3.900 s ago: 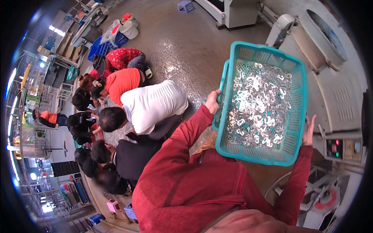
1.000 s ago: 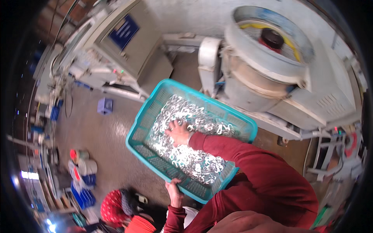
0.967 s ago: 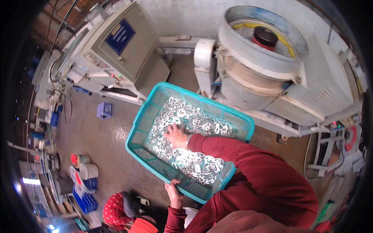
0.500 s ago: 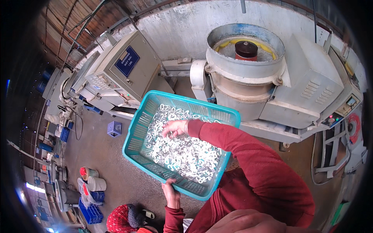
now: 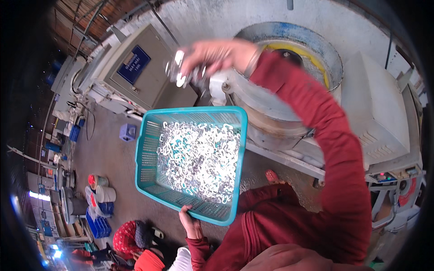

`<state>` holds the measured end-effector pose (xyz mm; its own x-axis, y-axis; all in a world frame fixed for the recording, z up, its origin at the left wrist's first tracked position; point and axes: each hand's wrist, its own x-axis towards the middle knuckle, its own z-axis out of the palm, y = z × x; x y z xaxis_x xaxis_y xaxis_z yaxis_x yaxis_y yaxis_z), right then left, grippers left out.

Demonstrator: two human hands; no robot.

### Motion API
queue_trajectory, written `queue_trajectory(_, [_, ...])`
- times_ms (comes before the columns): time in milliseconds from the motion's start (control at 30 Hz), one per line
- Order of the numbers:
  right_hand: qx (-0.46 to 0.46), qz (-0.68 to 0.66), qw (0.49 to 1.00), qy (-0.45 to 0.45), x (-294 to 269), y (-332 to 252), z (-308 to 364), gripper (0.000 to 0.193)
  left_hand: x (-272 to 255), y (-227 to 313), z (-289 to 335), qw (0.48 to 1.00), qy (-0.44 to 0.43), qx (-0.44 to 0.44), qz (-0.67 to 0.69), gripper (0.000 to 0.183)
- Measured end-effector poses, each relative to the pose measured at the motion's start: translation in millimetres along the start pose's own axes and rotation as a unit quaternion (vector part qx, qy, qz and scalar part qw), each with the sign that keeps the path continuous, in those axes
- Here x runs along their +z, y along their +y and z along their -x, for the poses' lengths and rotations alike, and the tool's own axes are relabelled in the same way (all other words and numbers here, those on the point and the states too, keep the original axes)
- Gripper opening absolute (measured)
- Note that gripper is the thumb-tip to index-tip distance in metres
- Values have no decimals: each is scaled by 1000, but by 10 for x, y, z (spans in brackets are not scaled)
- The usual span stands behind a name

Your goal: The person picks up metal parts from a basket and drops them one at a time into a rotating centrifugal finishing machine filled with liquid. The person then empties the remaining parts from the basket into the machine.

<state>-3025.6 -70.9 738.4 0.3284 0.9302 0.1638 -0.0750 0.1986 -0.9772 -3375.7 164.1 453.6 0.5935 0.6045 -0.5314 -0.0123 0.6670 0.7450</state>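
Left hand [image 5: 190,222] grips near edge of teal basket [image 5: 194,109], held in front of body; small shiny curved pieces [image 5: 199,158] spread inside. Right hand [image 5: 219,55] up past basket's far rim, seemingly clenched on a few similar pieces [image 5: 180,61]. Step looks like lifting handful out; next move seems to call for firm left grip, basket steady. Right hand motion-blurred, count unclear; left fingertips hidden; round machine bowl [image 5: 289,32] partly behind sleeve [image 5: 312,95].
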Motion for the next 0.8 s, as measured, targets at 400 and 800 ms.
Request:
queue_trajectory(400, [215, 4, 956, 200, -2875, 894, 198, 22, 641, -380, -75, 991, 118, -21, 55, 20])
queue_trajectory(800, [99, 289, 751, 585, -4910, 900, 1122, 24, 1054, -552, -6, 988, 110, 45, 95, 27])
